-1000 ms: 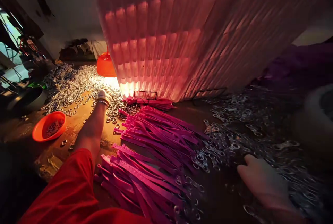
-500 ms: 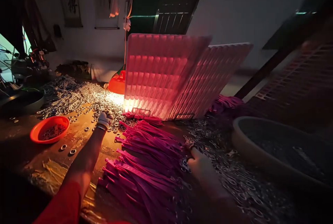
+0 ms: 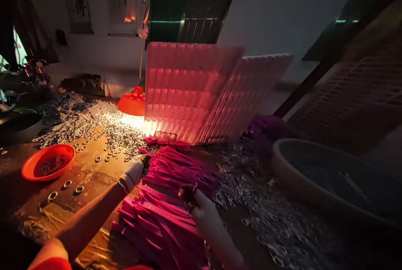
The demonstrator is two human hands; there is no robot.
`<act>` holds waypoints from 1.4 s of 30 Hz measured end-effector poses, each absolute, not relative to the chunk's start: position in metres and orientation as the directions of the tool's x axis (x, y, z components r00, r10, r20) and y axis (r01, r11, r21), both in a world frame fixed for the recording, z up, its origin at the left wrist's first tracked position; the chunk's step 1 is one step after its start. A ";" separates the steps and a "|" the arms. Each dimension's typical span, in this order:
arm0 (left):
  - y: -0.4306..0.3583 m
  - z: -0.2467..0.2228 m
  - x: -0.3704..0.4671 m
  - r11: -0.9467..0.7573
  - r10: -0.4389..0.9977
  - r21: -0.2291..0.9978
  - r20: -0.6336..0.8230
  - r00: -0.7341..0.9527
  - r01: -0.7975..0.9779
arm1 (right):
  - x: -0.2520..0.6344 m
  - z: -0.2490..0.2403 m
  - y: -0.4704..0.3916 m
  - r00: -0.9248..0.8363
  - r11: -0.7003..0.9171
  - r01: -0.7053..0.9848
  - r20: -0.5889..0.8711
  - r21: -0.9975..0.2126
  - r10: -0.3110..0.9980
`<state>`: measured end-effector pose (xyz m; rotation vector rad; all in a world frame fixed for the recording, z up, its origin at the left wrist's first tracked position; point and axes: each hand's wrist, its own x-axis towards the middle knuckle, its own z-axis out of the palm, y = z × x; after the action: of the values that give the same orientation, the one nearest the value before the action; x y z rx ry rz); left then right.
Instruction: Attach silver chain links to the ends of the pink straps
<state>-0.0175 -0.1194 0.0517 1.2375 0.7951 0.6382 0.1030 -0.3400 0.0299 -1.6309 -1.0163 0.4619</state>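
My left hand, in a pale glove with dark fingertips, is at the left ends of the magenta straps. Its fingers are closed, and whatever they hold is hidden. Over the middle of the straps is my right hand, fingers curled into a pinch. A tiny shiny bit shows at its fingertips, too small to name. Small metal rings lie heaped beyond my left hand. Metal clasps are spread to the right of my right hand.
An orange bowl with rings stands at the left. A lit red-orange lamp hangs over the rings. Ribbed translucent panels stand upright behind the straps. A large round tub is at the right.
My left hand has come from the ring heap toward me, to the strap ends. My right hand has moved left from the clasps to over the straps. The view has shifted slightly.
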 end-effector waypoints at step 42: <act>-0.254 0.031 -0.032 -0.168 0.437 0.953 -0.157 0.886 0.252 | 0.064 0.023 -0.415 0.541 -0.378 0.665 0.067 -0.644 0.838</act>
<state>-0.0323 -0.2538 0.0312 1.7599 0.5242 0.1778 0.0635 -0.4155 0.0226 -2.1553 -1.2085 0.3591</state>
